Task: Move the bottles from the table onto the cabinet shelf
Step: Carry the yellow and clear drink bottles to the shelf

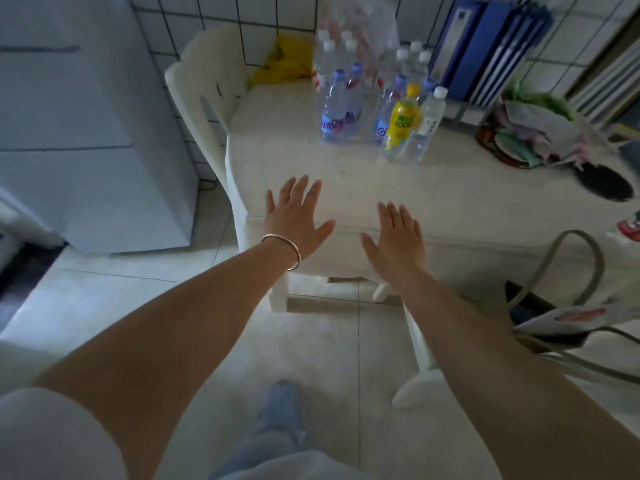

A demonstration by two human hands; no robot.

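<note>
Reaching over the near edge of the table (450,188), we hold our left hand (294,216) and right hand (398,237) flat, fingers spread, gripping nothing. The bottles (377,102) stand upright ahead at the far side, slightly nearer our right hand.

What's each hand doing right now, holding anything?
Left hand: open, fingers spread, holding nothing.
Right hand: open, fingers straight, holding nothing.

Yellow bottle (401,119) among clear, blue-labelled bottles (333,112) — white table (287,147), seemingly cream-tinged.
</note>
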